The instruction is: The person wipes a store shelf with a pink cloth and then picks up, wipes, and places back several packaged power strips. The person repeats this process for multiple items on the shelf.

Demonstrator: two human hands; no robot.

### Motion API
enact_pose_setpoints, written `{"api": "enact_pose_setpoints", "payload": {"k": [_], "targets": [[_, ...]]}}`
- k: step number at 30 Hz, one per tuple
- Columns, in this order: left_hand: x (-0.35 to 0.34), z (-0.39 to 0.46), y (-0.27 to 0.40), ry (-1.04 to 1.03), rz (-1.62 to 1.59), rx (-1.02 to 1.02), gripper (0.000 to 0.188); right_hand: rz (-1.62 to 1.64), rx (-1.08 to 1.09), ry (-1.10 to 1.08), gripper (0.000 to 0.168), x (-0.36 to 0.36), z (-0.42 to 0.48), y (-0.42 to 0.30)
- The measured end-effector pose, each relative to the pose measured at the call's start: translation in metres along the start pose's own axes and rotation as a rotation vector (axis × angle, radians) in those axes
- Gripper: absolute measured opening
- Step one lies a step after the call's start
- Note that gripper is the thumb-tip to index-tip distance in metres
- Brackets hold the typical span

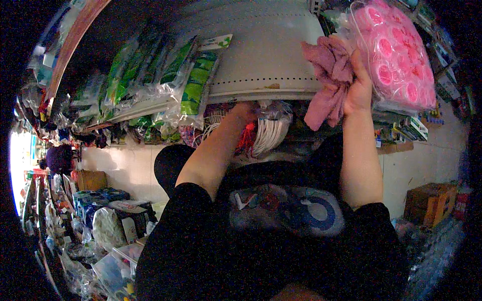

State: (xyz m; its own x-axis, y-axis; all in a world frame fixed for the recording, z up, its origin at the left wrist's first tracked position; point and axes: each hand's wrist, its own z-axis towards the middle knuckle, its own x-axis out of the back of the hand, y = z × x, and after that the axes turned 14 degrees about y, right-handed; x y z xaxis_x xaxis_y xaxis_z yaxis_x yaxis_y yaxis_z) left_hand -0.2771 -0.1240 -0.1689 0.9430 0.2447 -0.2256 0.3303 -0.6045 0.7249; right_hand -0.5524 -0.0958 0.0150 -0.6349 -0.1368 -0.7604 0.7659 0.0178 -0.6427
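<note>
In my right hand (359, 90) is a crumpled pink cloth (329, 79), hanging in front of the shelf's right end. That hand is close beside a clear plastic pack of bright pink items (395, 56); whether it touches the pack I cannot tell. My left hand (248, 109) reaches in at the front edge of the pale metal shelf (263, 56). Its fingers are dark and partly hidden. Just below and right of it lie a looped bundle of white cords (269, 135) and some red strands (246, 137).
Green packaged goods (197, 82) in clear plastic stand at the shelf's left. The perforated shelf lip (263, 92) runs across before me. On the floor are a cardboard box (429, 205) at right, another carton (92, 180) and wrapped packs (109, 225) at left.
</note>
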Motion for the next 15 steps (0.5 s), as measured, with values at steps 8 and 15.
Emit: {"api": "enact_pose_setpoints", "payload": {"k": [8,15], "targets": [[0.034,-0.052,-0.026,-0.03,-0.06,0.04,0.045,-0.069,0.035,0.053,0.05,-0.009,-0.002,0.003],[0.057,-0.18,-0.017,-0.039,0.013,-0.013,0.041,-0.022,-0.011,-0.03,0.047,-0.006,0.0,0.011]]}}
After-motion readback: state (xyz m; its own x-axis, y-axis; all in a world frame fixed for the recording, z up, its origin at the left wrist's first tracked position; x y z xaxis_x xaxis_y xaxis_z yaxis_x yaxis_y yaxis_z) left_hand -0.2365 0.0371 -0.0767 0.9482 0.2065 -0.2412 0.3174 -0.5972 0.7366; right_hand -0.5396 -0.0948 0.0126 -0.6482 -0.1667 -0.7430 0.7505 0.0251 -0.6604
